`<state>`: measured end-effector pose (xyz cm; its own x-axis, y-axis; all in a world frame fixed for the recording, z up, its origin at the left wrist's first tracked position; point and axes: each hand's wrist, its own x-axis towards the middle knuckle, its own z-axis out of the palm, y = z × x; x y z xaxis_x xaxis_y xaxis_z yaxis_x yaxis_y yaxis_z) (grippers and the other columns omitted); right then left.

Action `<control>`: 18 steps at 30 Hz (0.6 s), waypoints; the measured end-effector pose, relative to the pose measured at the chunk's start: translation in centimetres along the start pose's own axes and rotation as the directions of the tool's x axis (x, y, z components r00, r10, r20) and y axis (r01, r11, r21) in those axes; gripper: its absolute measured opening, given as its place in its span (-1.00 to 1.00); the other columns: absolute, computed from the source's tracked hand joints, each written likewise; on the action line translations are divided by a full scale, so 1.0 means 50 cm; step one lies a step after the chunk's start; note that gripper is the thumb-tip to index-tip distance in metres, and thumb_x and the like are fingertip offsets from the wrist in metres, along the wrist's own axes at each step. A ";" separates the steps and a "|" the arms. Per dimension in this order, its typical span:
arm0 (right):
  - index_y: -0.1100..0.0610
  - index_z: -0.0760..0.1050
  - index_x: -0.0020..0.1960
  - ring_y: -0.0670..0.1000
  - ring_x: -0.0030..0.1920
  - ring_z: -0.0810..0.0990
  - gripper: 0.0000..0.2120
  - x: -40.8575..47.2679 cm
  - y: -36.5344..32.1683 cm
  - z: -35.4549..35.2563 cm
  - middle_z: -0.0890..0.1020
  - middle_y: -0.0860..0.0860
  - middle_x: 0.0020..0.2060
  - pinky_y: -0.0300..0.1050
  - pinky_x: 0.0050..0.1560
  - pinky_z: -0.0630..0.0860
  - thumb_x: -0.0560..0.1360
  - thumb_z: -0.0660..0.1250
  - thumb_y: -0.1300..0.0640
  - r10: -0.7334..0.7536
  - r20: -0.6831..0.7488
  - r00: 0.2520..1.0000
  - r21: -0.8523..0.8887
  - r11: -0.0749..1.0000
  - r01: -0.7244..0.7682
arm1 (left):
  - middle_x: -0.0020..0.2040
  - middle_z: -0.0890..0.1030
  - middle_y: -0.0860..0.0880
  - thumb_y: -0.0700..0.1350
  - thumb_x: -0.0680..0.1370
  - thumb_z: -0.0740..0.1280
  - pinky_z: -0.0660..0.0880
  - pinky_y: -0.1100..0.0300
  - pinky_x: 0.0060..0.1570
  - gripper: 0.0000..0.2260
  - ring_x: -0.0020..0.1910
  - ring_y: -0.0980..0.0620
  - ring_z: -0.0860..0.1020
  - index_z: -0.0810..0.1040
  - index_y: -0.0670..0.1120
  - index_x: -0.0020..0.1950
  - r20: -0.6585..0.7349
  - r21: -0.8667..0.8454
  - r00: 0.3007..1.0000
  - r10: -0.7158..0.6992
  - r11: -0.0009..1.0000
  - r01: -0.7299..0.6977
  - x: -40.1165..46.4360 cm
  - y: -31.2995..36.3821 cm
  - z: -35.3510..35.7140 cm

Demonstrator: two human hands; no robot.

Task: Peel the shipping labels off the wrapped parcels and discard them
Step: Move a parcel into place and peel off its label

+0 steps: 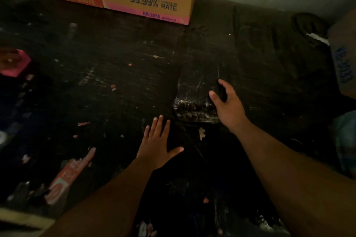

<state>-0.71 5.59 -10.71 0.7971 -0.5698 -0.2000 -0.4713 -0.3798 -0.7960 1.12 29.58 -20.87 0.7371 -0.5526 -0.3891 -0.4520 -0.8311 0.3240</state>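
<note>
Both my hands by the black wrapped parcel, right hand gripping its right edge, left hand just left, fingers spread flat.

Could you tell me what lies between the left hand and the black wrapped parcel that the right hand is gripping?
In the head view, only dark, scuffed floor separates the flat left hand from the black wrapped parcel, whose far corner the right hand grips.

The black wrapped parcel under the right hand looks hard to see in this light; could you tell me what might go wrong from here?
1. The black wrapped parcel blends into the dark floor, and no label is visible, so one might be missed.
2. The right hand curls its fingers over only the parcel's right edge; the glossy wrap could slip.
3. The left hand lies flat beside the parcel, not on it, so peeling might drag it.
</note>
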 end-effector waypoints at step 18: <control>-0.06 0.46 0.37 -0.27 0.15 0.50 -0.53 -0.225 0.070 -0.035 0.53 -0.21 0.20 -0.45 0.00 0.47 0.48 0.45 0.09 0.024 -0.065 0.998 0.455 0.890 0.008 | 0.64 -0.27 -0.01 0.42 0.57 -0.20 -0.25 -0.09 0.56 -0.23 0.58 0.02 -0.33 -0.21 0.02 0.65 -0.158 0.139 0.986 -0.044 0.988 0.067 -0.148 0.000 0.101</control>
<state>-11.99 9.39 -10.26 0.7592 -0.6251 -0.1814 -0.2409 -0.0110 -0.9705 -6.87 33.36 -22.37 0.8267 -0.4982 -0.2615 -0.4671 -0.8668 0.1746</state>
